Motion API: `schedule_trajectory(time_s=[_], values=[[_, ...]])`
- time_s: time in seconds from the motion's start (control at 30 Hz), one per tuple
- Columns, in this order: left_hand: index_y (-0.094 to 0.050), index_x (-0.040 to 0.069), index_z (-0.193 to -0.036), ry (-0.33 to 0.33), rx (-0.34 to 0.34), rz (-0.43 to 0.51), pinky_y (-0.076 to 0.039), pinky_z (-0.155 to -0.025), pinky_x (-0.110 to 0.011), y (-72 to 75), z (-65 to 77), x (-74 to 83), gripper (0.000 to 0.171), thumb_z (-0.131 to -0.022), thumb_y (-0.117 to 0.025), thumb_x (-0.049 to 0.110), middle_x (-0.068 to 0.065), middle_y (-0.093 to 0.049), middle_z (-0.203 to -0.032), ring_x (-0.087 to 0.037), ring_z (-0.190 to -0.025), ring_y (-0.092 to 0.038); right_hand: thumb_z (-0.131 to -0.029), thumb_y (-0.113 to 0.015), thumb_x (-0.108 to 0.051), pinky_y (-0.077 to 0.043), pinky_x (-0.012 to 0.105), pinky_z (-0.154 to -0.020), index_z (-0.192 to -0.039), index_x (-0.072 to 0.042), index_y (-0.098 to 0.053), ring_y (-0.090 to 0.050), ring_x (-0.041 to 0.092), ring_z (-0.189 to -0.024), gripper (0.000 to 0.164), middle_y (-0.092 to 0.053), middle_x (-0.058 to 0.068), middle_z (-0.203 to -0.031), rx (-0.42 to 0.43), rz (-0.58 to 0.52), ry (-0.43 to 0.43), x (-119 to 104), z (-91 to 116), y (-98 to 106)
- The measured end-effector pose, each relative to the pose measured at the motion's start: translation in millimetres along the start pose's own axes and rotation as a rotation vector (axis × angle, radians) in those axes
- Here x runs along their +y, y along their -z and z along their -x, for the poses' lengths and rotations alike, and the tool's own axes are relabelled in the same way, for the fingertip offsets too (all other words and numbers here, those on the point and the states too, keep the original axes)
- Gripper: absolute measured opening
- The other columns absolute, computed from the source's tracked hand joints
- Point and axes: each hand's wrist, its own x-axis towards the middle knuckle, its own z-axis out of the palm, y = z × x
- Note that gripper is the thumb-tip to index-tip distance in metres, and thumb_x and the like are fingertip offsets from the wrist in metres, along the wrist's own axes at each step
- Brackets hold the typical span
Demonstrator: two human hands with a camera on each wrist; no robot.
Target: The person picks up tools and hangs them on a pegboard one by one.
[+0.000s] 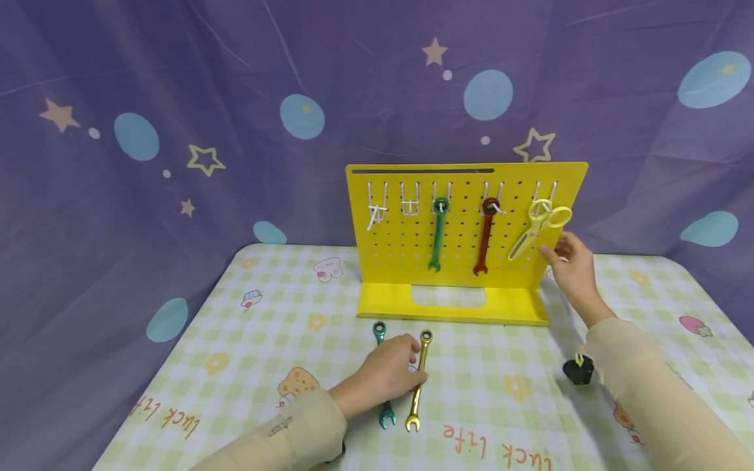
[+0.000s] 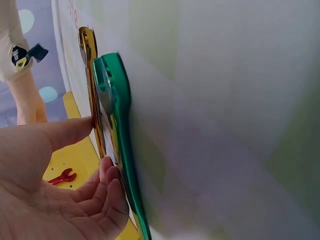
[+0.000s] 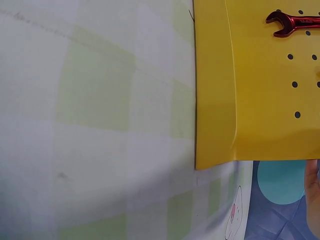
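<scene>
My left hand (image 1: pixel 385 369) is low over the tablecloth at a gold combination wrench (image 1: pixel 422 366), thumb and curled fingers pinching its shaft. Just to the left lies a green combination wrench (image 1: pixel 379 333), partly covered by that hand; its open end (image 2: pixel 112 80) shows in the left wrist view. My right hand (image 1: pixel 571 268) grips the right edge of a yellow pegboard (image 1: pixel 459 275), thumb in front and the other fingers mostly hidden behind. On the board's hooks hang a green wrench (image 1: pixel 438 239), a red wrench (image 1: pixel 485 239) and yellow scissors (image 1: pixel 533 229), the scissors closest to my right hand.
Two white hooks (image 1: pixel 377 209) at the board's left carry no tool. The board's yellow base (image 1: pixel 383 302) stands on a checked tablecloth (image 1: pixel 283 340). A purple star-patterned curtain (image 1: pixel 377 65) hangs behind. A small black object (image 1: pixel 578 371) sits by my right sleeve.
</scene>
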Motion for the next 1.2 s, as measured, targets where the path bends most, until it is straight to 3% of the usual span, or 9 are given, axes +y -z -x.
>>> schedule_trajectory(time_s=[0.23,0.57,0.87,1.0,1.1,1.2], values=[[-0.061,0.001,-0.118,-0.016,0.011,-0.037,-0.050,-0.076,-0.027,-6.1,-0.1,8.9,0.038,-0.087,-0.076,0.018,-0.002,-0.060,-0.098,-0.013,-0.085,-0.056,-0.098,-0.062,-0.015,-0.043,0.013,-0.075,-0.123,0.004,-0.058,-0.051,-0.005,-0.083,0.031,-0.058,-0.008,-0.094,0.005,-0.001,-0.005,-0.9,0.2,1.0],[-0.066,0.003,-0.110,-0.048,-0.007,0.012,-0.050,-0.076,-0.027,-14.4,0.4,18.4,0.026,-0.086,-0.074,0.011,0.001,-0.063,-0.089,-0.013,-0.084,-0.060,-0.098,-0.063,-0.013,-0.043,0.013,-0.075,-0.121,0.007,-0.058,-0.050,-0.006,-0.082,0.031,-0.062,0.014,-0.101,0.007,-0.009,0.011,-1.6,1.5,-1.1],[-0.069,0.005,-0.104,-0.068,-0.038,0.015,-0.049,-0.077,-0.026,-15.5,0.5,22.8,0.021,-0.083,-0.075,0.008,0.003,-0.062,-0.085,-0.010,-0.082,-0.059,-0.098,-0.062,-0.013,-0.043,0.012,-0.074,-0.123,0.006,-0.057,-0.050,-0.006,-0.082,0.031,-0.061,0.012,-0.102,0.006,0.001,0.003,0.4,1.6,-1.3],[-0.069,0.006,-0.103,-0.081,-0.042,0.008,-0.049,-0.076,-0.024,-15.6,-0.2,22.9,0.022,-0.083,-0.075,0.009,0.005,-0.063,-0.082,-0.009,-0.080,-0.059,-0.098,-0.063,-0.013,-0.043,0.010,-0.073,-0.122,0.006,-0.057,-0.050,-0.006,-0.082,0.031,-0.060,0.001,-0.096,0.009,-0.010,0.005,1.4,1.2,-1.4],[-0.069,0.006,-0.104,-0.069,-0.048,0.039,-0.049,-0.074,-0.024,-14.7,-0.1,22.4,0.022,-0.083,-0.076,0.008,0.005,-0.064,-0.082,-0.008,-0.078,-0.058,-0.098,-0.062,-0.013,-0.044,0.008,-0.072,-0.122,0.007,-0.057,-0.051,-0.006,-0.082,0.031,-0.058,-0.005,-0.093,0.009,-0.025,0.005,0.9,1.3,-1.2],[-0.069,0.006,-0.104,-0.036,-0.071,0.104,-0.048,-0.070,-0.023,-12.3,0.3,21.6,0.020,-0.085,-0.074,0.007,0.006,-0.063,-0.081,-0.008,-0.074,-0.056,-0.098,-0.062,-0.013,-0.045,0.007,-0.072,-0.122,0.007,-0.057,-0.051,-0.006,-0.082,0.032,-0.060,0.000,-0.095,0.006,-0.037,0.010,-0.2,1.3,-1.0]])
